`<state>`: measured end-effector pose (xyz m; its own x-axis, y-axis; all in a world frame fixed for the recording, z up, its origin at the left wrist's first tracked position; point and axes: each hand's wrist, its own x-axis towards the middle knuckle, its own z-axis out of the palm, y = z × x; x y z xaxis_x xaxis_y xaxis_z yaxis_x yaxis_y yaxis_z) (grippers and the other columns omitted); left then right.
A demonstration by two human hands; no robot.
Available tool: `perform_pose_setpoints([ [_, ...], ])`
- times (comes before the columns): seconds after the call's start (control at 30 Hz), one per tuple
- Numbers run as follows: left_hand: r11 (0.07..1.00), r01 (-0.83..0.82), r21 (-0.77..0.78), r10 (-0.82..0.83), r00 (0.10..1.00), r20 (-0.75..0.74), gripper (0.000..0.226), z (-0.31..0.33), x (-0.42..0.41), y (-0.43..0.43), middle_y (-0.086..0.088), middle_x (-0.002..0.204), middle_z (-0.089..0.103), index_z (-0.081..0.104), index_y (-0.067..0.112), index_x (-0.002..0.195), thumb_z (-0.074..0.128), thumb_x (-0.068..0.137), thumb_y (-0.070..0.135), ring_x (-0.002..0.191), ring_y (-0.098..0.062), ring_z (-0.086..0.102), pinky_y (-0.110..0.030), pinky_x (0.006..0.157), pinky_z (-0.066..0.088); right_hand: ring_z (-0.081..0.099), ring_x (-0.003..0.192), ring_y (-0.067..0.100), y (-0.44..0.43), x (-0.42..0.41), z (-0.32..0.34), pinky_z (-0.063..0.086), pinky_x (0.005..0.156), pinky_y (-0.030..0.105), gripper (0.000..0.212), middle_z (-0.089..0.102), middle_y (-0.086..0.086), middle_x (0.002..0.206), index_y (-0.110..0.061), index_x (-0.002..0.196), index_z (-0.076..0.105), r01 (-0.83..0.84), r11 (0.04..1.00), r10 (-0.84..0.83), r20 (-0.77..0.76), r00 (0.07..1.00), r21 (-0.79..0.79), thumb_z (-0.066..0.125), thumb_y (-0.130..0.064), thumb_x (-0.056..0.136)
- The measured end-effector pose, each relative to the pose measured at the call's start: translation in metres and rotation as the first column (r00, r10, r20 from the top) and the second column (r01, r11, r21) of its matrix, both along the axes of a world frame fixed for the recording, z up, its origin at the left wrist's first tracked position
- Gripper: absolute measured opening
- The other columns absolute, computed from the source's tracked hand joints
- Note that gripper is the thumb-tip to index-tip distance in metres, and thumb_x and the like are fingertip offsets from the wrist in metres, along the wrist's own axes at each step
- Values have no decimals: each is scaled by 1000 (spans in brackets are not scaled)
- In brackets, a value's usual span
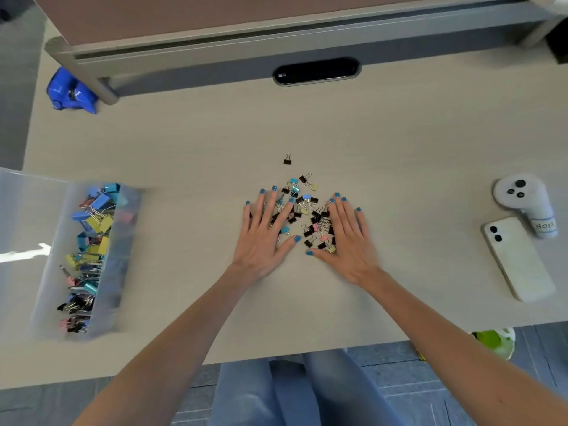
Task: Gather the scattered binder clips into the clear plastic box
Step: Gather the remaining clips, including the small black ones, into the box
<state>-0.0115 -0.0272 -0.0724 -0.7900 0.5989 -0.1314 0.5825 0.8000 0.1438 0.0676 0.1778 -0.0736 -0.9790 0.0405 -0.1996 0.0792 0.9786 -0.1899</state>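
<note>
Two flat hands, left hand [263,238] and right hand [347,238], lie with straight, spread fingers on a heap of small black and coloured binder clips [307,215] on the beige desk [399,142]. One black clip [287,159] lies apart. Left stands the clear plastic box [120,259], part-filled.
</note>
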Motion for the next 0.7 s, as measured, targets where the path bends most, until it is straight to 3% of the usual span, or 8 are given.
perform_pose_setpoints([
  [0.1,999,27,28,-27,999,-26,72,2,-15,8,-5,161,-11,3,32,153,30,94,63,148,-27,-11,-52,118,1,-4,148,21,1,-16,2,1,120,41,108,-4,7,161,-9,153,1,-25,1000,25,-47,999,-10,32,-82,79],
  [0.2,998,62,11,-62,997,-55,66,2,-28,11,-2,162,-2,8,37,152,30,94,61,148,-28,3,-49,118,8,18,145,24,3,-22,2,15,116,39,108,14,9,159,-7,152,14,-22,1000,22,-121,992,8,39,-81,78],
  [0.33,995,103,-10,-103,985,-138,55,1,-38,18,-5,154,26,26,35,148,29,97,55,132,-31,31,-43,107,29,48,114,27,0,-23,4,39,92,37,98,46,10,137,-3,145,32,-15,995,38,-230,972,101,40,-76,80],
  [0.47,986,147,-80,-164,948,-272,46,3,-41,27,-9,129,47,40,26,138,31,98,48,100,-28,45,-38,78,38,51,97,27,-5,-31,0,42,79,36,82,52,9,116,-4,139,41,4,977,49,-244,969,212,33,-67,87],
  [0.6,995,89,-50,-101,935,-340,34,-3,-36,30,-7,106,52,50,22,115,37,96,47,88,-26,46,-35,60,39,53,87,27,-8,-42,-3,43,68,35,56,55,9,101,-7,115,54,32,968,42,-286,957,250,33,-54,92],
  [0.7,998,53,-18,-56,937,-346,33,-4,-34,31,-8,97,52,49,17,102,40,95,48,80,-25,49,-34,52,39,53,81,25,-8,-51,-4,44,60,34,36,53,7,93,-9,99,53,51,971,33,-344,938,232,44,-44,92],
])
